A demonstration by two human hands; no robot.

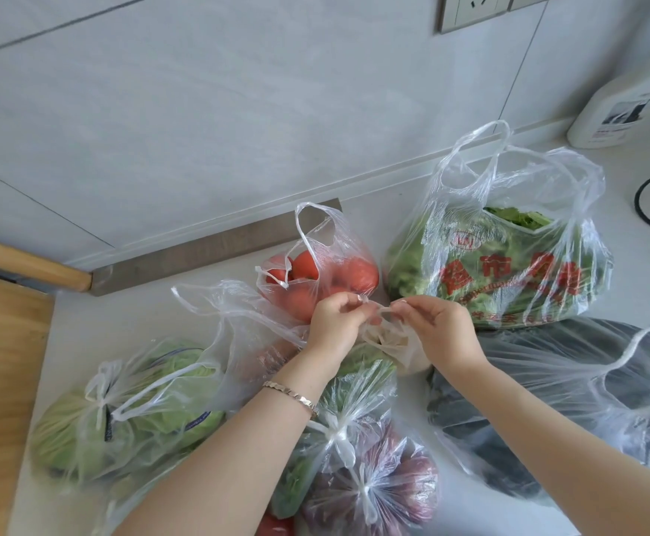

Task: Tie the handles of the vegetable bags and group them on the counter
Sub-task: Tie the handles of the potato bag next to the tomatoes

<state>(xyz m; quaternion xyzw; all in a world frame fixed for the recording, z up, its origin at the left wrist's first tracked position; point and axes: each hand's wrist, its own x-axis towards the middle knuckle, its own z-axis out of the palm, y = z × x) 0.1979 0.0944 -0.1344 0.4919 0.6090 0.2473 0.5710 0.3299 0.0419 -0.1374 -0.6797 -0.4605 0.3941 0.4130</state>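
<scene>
Several clear plastic bags of vegetables lie on the white counter. My left hand and my right hand each pinch a handle end of a small bag with pale contents, the handles meeting between my fingertips. Behind them an open tomato bag stands with loose handles. A large printed bag of leafy greens is open at the back right. A knotted cabbage bag lies at the left, a knotted bag of purple onions sits near me, and a bag of dark vegetables lies at the right.
A wooden board lies at the left, with a wooden handle above it. A white bottle stands at the back right beside a black ring. The wall holds power sockets.
</scene>
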